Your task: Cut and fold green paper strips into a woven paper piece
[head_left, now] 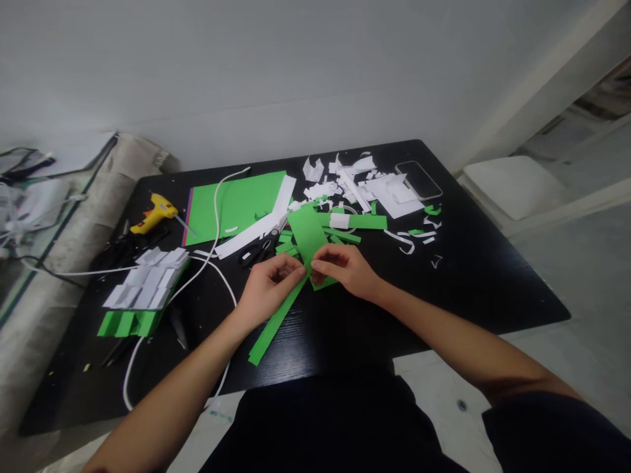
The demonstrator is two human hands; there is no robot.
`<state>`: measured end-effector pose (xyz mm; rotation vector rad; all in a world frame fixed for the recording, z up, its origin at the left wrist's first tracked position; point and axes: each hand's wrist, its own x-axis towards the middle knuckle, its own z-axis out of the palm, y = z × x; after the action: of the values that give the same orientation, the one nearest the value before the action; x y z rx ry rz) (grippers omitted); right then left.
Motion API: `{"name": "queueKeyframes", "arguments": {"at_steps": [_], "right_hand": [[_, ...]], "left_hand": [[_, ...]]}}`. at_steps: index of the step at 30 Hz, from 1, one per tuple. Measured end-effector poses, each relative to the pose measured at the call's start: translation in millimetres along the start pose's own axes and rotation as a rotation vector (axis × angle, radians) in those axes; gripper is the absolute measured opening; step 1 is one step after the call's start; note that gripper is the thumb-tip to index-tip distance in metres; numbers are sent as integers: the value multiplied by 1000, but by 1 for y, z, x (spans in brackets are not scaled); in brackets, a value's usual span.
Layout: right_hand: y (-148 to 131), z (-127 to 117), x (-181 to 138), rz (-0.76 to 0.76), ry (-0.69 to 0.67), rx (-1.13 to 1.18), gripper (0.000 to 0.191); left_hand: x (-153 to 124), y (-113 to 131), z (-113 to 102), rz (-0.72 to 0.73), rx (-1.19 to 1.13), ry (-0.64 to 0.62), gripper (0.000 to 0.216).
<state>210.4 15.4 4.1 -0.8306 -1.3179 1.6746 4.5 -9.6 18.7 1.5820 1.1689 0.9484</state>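
Note:
My left hand [270,289] and my right hand [348,269] meet over the front middle of the black table, fingertips almost touching. Each hand is closed in a pinch on green paper. From the left fingertips a long, narrow green paper strip [279,322] slants down toward the table's front edge. A wider green paper strip [306,231] runs away behind the right fingers, and part of it is hidden by them. Just beyond my left hand lie black-handled scissors [266,246]. Exactly which paper edge each fingertip grips is too small to make out.
At left are a yellow glue gun [156,213], a folded white-and-green paper piece [148,282] and a looping white cable [217,197]. Green sheets [236,197] lie behind. White paper scraps [345,184] and a phone-like slab [419,179] are at back right.

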Motion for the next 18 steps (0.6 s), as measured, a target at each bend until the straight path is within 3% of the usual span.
{"name": "queueKeyframes", "arguments": {"at_steps": [8,18], "right_hand": [[1,1,-2,-33,18,-122,33],[-1,-3,2,-89,126,-108,34]], "left_hand": [[-1,-2,4,25,68,-9,20],[-1,-1,1,-20,3,-30,18]]}}
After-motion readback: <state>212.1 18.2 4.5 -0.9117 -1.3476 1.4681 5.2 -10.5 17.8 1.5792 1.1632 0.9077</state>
